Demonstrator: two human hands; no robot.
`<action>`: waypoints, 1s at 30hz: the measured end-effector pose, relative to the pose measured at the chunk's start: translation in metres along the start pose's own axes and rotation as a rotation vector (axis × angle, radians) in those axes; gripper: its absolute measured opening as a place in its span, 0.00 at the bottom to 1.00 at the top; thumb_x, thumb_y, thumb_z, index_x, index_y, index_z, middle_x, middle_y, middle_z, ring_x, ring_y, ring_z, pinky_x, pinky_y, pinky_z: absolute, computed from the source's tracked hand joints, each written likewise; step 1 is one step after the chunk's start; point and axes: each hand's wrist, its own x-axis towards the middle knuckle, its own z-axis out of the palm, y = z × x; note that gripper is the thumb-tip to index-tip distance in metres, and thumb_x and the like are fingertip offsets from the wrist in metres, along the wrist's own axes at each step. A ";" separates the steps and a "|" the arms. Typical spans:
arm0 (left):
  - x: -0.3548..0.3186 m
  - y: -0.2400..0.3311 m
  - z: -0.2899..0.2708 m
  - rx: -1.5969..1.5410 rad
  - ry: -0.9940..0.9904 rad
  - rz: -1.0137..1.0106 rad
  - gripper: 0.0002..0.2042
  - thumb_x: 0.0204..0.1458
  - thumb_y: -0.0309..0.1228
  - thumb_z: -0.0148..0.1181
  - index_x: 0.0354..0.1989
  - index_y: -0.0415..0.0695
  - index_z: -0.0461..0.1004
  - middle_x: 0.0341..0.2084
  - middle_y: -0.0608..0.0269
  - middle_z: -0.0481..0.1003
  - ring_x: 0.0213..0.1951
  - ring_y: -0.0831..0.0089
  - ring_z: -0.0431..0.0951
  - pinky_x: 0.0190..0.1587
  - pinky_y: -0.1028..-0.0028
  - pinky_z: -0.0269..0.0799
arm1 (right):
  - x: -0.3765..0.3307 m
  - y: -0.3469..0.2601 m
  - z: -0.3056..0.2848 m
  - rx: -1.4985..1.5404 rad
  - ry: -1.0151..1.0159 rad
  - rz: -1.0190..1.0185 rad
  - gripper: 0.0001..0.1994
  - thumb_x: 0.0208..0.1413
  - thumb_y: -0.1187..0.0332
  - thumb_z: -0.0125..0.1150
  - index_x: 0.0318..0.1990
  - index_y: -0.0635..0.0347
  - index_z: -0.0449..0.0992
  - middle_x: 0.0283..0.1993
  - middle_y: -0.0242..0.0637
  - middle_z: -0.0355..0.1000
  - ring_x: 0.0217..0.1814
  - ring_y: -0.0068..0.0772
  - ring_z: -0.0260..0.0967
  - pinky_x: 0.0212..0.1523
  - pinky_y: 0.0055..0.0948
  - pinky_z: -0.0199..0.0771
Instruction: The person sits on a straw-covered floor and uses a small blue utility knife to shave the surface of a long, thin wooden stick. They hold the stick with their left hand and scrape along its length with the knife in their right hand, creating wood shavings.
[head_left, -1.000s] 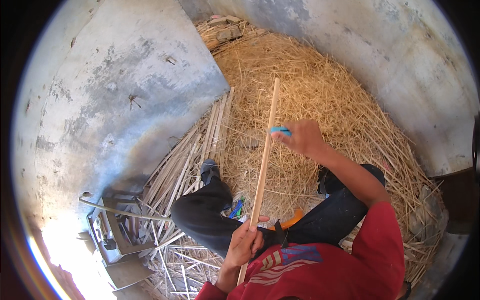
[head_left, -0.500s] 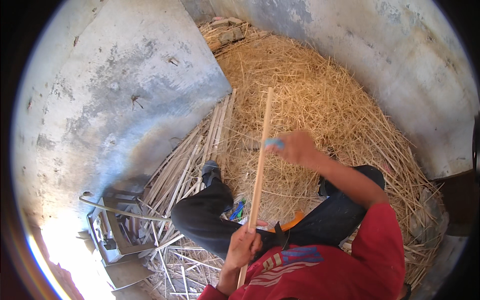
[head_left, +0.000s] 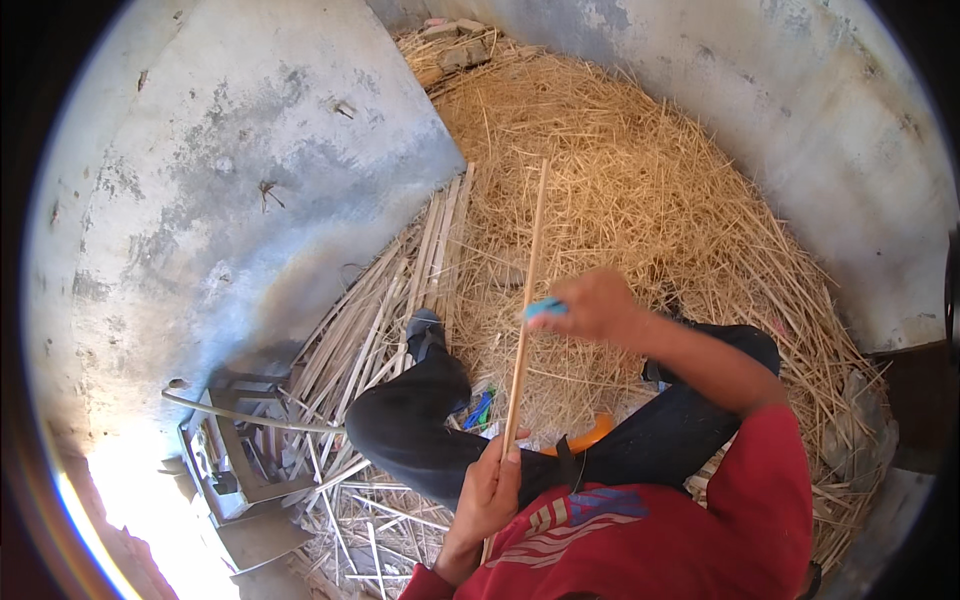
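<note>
A long, pale wooden strip (head_left: 524, 350), which looks like split bamboo, runs from my lap up over the straw. My left hand (head_left: 490, 488) is closed around its lower part, near my red shirt. Higher up, my right hand (head_left: 597, 305) is at the strip's right side with the fingers curled. Something light blue (head_left: 545, 309) shows at its fingertips, against or very close to the strip. Whether this is a wrap on a finger or part of a held tool, I cannot tell. The strip's lower end is partly hidden by my left hand.
Loose straw-coloured shavings (head_left: 620, 170) cover the floor ahead. Long strips (head_left: 385, 300) lie in a pile at the left, beside a small open wooden frame box (head_left: 262, 492). An orange object (head_left: 590, 436) and a blue-green object (head_left: 480, 410) lie between my legs. Worn plaster walls (head_left: 250, 190) enclose the space.
My right hand has moved slightly down along the strip, toward me. The strip has turned so that it looks narrower. My left hand keeps its grip in nearly the same place.
</note>
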 end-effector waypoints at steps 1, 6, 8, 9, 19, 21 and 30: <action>0.002 0.004 0.002 0.089 0.026 0.066 0.14 0.63 0.30 0.43 0.54 0.38 0.66 0.12 0.73 0.59 0.17 0.88 0.58 0.19 0.79 0.52 | 0.007 0.013 -0.005 -0.023 -0.025 0.033 0.34 0.48 0.29 0.48 0.15 0.51 0.74 0.09 0.33 0.63 0.09 0.33 0.62 0.11 0.33 0.60; -0.002 0.001 0.000 0.189 0.106 0.049 0.15 0.61 0.28 0.45 0.54 0.38 0.67 0.12 0.68 0.60 0.15 0.84 0.60 0.18 0.77 0.55 | 0.004 -0.009 -0.010 -0.066 -0.173 0.047 0.37 0.46 0.26 0.43 0.18 0.54 0.76 0.10 0.34 0.65 0.11 0.35 0.65 0.12 0.35 0.61; -0.003 0.003 0.000 0.241 0.133 0.075 0.15 0.61 0.27 0.46 0.54 0.39 0.67 0.11 0.64 0.62 0.14 0.81 0.62 0.18 0.76 0.56 | 0.000 -0.011 -0.010 -0.102 -0.178 -0.084 0.34 0.47 0.28 0.47 0.17 0.51 0.74 0.09 0.31 0.63 0.09 0.32 0.61 0.10 0.32 0.57; -0.002 0.007 0.002 0.278 0.139 0.095 0.15 0.60 0.27 0.46 0.54 0.39 0.67 0.11 0.62 0.62 0.13 0.79 0.63 0.18 0.75 0.57 | 0.006 0.013 -0.004 -0.157 -0.086 0.026 0.33 0.47 0.28 0.48 0.17 0.51 0.74 0.10 0.32 0.63 0.10 0.32 0.62 0.10 0.32 0.57; -0.002 0.005 -0.001 0.445 0.231 0.204 0.17 0.57 0.25 0.49 0.55 0.38 0.67 0.13 0.50 0.69 0.16 0.56 0.74 0.18 0.66 0.64 | 0.003 -0.004 -0.006 -0.152 -0.116 -0.084 0.34 0.51 0.30 0.44 0.19 0.53 0.75 0.12 0.39 0.64 0.12 0.36 0.64 0.14 0.36 0.61; -0.006 0.010 0.003 0.444 0.232 0.123 0.17 0.55 0.24 0.50 0.54 0.38 0.68 0.14 0.48 0.69 0.17 0.53 0.75 0.19 0.64 0.65 | 0.024 0.040 -0.009 -0.085 -0.227 0.347 0.35 0.48 0.27 0.44 0.18 0.53 0.74 0.12 0.40 0.64 0.14 0.38 0.65 0.16 0.38 0.63; -0.010 0.001 0.006 0.506 0.271 0.165 0.17 0.52 0.24 0.52 0.51 0.34 0.71 0.11 0.47 0.67 0.14 0.54 0.73 0.19 0.65 0.66 | 0.001 0.012 -0.004 -0.113 -0.272 0.162 0.37 0.51 0.27 0.40 0.17 0.53 0.75 0.11 0.35 0.64 0.13 0.32 0.64 0.16 0.32 0.63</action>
